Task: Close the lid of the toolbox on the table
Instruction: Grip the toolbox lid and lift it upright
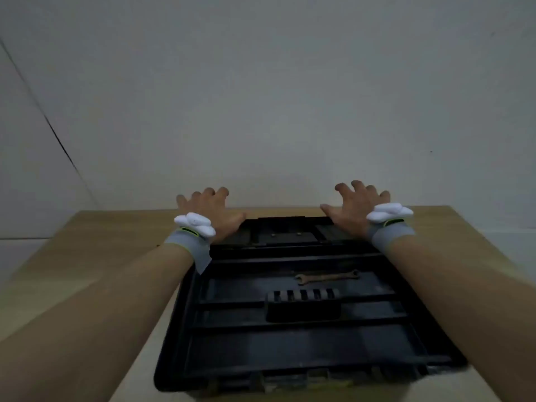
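A black toolbox (290, 343) stands open on the wooden table (87, 256) right in front of me. Its lid (282, 232) lies folded back on the far side, nearly flat. My left hand (210, 211) is over the lid's far left corner, fingers spread, thumb at the lid's edge. Over the far right corner is my right hand (356, 206), also spread, its thumb pointing inward along the edge. Neither hand is closed around the lid. Both wrists wear grey bands with white pieces on them.
Inside the box a black tray carries a rusty wrench (327, 277) and a slotted centre handle (303, 295). A plain pale wall (275, 111) rises just behind the table's far edge. Bare table surface shows left and right of the box.
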A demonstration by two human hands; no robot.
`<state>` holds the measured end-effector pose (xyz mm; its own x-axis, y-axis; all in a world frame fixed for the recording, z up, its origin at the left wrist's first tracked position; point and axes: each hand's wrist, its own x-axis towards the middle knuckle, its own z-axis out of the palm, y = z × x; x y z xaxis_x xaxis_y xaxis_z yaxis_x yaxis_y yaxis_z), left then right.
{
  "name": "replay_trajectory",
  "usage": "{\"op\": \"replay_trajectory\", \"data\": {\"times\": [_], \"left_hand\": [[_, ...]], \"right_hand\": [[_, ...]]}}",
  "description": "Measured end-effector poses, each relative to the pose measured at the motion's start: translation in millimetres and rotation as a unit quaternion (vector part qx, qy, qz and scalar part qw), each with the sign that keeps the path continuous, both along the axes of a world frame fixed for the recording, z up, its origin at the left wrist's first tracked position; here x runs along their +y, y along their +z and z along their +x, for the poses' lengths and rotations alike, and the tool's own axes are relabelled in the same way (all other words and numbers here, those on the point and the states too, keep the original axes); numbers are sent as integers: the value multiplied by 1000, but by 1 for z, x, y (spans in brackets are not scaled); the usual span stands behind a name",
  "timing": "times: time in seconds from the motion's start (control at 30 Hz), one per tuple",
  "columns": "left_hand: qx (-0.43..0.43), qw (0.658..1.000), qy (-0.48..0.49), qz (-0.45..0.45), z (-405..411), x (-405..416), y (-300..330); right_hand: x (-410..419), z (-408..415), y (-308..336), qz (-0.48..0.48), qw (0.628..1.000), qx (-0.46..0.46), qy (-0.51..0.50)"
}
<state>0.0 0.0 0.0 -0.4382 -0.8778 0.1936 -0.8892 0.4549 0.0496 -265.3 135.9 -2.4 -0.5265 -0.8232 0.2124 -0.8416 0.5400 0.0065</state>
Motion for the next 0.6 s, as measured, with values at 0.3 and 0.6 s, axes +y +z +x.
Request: {"op": "replay_trajectory", "data": {"times": [0.3, 0.6], "left_hand": [[101, 995, -21, -5, 13, 23, -23], [187, 979, 56, 66, 19, 37, -28]], "right_hand": [[33, -2, -20, -53, 995, -77, -32], [48, -5, -23, -39, 976, -177, -117]]}}
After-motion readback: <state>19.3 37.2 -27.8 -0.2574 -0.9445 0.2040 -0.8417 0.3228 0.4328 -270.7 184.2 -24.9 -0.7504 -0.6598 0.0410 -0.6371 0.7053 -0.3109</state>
